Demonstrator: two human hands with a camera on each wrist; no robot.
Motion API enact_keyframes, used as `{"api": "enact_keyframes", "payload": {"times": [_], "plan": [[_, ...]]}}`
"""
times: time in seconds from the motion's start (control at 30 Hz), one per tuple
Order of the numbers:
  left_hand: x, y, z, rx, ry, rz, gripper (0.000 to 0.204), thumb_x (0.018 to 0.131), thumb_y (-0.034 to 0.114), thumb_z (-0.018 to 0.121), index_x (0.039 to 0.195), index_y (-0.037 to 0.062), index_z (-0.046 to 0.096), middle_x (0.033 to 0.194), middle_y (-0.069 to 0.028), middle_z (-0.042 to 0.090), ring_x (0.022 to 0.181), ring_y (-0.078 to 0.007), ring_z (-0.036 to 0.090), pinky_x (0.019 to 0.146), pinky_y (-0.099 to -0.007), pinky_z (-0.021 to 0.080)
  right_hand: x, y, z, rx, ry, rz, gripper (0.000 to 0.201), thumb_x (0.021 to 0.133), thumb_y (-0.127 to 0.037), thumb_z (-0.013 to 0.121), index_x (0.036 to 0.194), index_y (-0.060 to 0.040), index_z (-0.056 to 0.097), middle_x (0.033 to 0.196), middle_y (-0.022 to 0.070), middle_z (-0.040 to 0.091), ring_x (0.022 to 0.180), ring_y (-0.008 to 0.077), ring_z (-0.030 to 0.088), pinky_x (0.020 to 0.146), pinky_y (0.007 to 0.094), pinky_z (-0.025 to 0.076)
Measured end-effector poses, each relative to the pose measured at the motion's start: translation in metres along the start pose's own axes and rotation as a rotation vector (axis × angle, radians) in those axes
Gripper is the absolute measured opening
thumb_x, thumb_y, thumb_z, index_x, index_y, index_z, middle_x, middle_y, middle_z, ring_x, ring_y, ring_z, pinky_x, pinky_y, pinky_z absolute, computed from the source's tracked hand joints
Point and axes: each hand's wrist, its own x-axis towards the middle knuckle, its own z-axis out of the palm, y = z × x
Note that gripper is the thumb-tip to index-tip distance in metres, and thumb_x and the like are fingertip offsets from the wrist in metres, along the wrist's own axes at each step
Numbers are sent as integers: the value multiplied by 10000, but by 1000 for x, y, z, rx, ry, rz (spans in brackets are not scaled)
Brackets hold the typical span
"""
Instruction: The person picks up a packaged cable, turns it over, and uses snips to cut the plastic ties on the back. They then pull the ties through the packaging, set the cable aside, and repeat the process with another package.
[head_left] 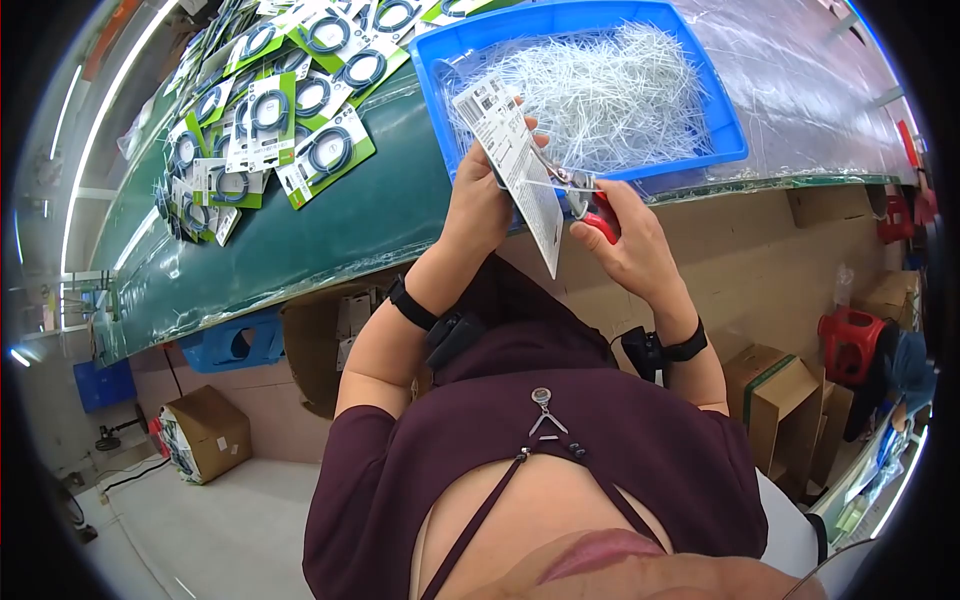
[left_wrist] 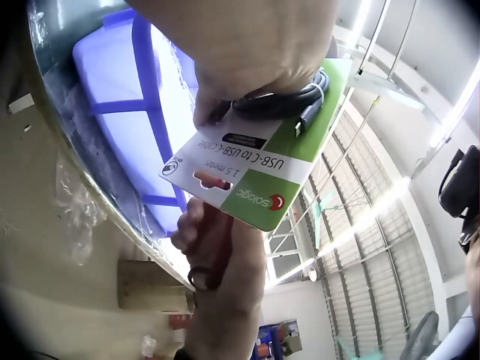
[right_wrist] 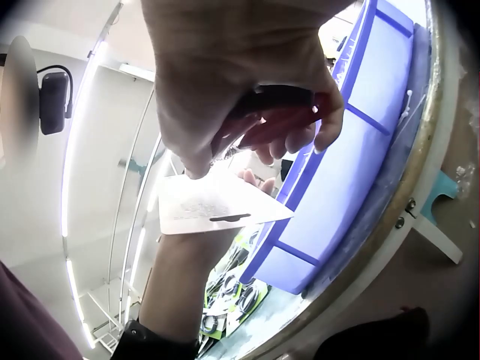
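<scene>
My left hand (head_left: 487, 180) pinches a cable package card (head_left: 518, 165) upright in front of the blue bin's near wall. In the left wrist view the card (left_wrist: 251, 176) shows its green and white printed face, with a dark coiled cable (left_wrist: 289, 97) tied to it under my fingers. My right hand (head_left: 612, 228) grips red-handled cutters (head_left: 598, 212), their metal tips against the card's right edge. In the right wrist view my fingers curl round the red handles (right_wrist: 281, 120) just above the card (right_wrist: 217, 204).
A blue bin (head_left: 727, 128) full of white cable ties (head_left: 600, 85) stands on the green table (head_left: 330, 225). A pile of packaged cables (head_left: 265, 110) lies at the far left. Cardboard boxes (head_left: 775, 385), a blue crate (head_left: 235, 345) and a red stool (head_left: 850, 340) stand below.
</scene>
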Motion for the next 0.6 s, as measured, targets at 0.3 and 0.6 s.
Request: {"api": "enact_keyframes", "payload": {"times": [0.3, 0.6], "plan": [[-6, -5, 6, 302, -45, 112, 534, 952, 93, 535, 1443, 25, 334, 1274, -109, 524, 1145, -223, 553, 919, -377, 526, 14, -11, 0, 15, 52, -57, 557, 851, -388, 689, 1186, 28, 528, 991, 166, 579, 896, 295, 586, 805, 355, 466], [-2, -13, 6, 105, -22, 15, 521, 937, 46, 539, 1430, 69, 370, 1244, -74, 538, 1091, -190, 568, 915, -358, 510, 9, -1, 8, 64, 6, 29, 531, 858, -370, 687, 1175, 28, 538, 986, 161, 579, 898, 290, 588, 815, 346, 463]]}}
